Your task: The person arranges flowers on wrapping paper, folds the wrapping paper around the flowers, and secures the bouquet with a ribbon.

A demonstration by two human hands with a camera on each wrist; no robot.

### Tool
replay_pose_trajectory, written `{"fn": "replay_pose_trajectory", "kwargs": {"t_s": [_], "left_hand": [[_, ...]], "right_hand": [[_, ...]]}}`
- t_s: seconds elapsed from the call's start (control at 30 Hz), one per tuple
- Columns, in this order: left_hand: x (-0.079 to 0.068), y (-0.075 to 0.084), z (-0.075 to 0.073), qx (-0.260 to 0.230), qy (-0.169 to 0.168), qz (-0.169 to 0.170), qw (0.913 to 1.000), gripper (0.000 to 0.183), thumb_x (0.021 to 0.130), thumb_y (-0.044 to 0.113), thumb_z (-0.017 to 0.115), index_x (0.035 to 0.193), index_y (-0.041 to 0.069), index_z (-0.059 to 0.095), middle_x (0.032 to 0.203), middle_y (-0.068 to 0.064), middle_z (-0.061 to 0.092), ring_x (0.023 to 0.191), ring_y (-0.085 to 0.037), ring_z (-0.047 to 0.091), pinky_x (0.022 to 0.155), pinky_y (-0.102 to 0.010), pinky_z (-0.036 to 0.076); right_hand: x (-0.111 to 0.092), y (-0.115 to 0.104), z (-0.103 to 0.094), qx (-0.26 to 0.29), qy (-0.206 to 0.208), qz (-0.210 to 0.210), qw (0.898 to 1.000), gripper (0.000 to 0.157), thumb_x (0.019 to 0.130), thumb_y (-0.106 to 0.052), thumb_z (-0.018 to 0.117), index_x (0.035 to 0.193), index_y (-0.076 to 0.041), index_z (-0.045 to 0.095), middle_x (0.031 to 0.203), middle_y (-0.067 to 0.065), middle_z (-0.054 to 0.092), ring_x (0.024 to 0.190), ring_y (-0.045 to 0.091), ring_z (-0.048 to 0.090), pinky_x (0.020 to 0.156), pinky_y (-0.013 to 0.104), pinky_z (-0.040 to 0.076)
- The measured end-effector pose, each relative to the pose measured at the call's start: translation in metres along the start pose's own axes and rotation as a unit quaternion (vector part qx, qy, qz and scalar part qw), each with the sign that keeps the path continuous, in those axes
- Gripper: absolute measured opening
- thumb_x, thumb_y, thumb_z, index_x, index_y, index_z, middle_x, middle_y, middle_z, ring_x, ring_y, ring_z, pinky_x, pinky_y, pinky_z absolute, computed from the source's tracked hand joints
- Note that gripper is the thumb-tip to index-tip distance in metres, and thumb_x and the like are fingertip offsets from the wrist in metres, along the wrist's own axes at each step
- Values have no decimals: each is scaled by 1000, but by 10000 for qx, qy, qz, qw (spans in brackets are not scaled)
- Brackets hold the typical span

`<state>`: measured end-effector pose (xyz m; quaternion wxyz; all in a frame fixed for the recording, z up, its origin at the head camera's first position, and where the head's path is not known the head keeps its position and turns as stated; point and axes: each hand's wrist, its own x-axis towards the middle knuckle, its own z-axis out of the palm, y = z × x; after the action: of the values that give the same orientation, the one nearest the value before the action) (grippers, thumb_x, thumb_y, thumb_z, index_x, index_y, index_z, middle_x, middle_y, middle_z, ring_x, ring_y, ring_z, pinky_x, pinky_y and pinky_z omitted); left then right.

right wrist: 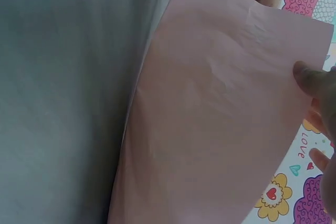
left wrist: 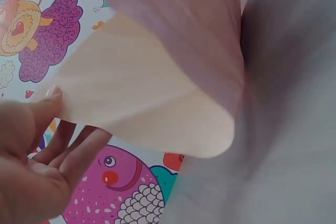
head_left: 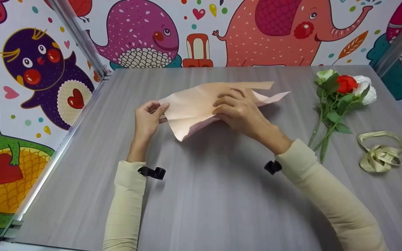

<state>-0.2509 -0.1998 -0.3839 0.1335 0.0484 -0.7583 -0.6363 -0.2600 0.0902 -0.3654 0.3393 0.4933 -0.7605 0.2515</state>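
Note:
A sheet of wrapping paper [head_left: 194, 104], peach on one face and pink on the other, is held up over the table by both hands, its near edge curling. My left hand [head_left: 147, 118] pinches the paper's left corner between thumb and fingers; the left wrist view shows the thumb on the pale face of the paper [left wrist: 131, 87]. Farther right, my right hand [head_left: 237, 109] grips the sheet from above, fingers spread over the peach side. In the right wrist view the thumb [right wrist: 307, 77] presses the pink face near the edge.
Artificial roses, a red one [head_left: 347, 84] and a white one [head_left: 365, 90] among them, lie with green stems at the right. Nearer me rests a coiled pale green ribbon [head_left: 380, 157]. Printed panels with cartoon animals [head_left: 141, 35] border the grey table [head_left: 204, 202].

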Motion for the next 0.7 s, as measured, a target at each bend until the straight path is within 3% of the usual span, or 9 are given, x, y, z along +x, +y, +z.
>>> {"fn": "replay_pose_trajectory", "kwargs": {"t_s": [0.17,0.37,0.6,0.7], "left_hand": [[2,-3,-2,-68,183,-86,9998,23,91,16,74,100,-4,67,81,2,67,70,-6,68,61,-24,60],[7,-8,-7,20,260,-236,9994,28,96,18,68,109,-6,66,84,-1,68,70,-5,69,64,-23,60],[11,-12,-10,48,615,-358,9975,27,101,15,59,116,-6,66,87,-5,66,70,-6,67,65,-20,58],[13,-15,-13,163,641,-565,9962,29,101,15,57,120,-6,65,94,-9,67,70,-5,66,65,-21,59]], "right_hand": [[-13,-3,-10,206,-129,-339,9991,12,79,-2,82,89,-8,76,94,9,74,104,33,65,94,51,45],[-25,-13,-15,524,-1019,-216,9932,12,76,-3,84,85,-10,80,94,8,75,103,31,66,90,46,49],[-39,-25,-4,738,-1817,-275,9802,11,74,-6,85,80,-14,80,88,0,76,93,21,67,90,43,47],[-45,-29,-3,860,-2247,-194,9704,8,76,-10,85,79,-16,79,86,-4,76,91,18,67,93,43,46]]}}
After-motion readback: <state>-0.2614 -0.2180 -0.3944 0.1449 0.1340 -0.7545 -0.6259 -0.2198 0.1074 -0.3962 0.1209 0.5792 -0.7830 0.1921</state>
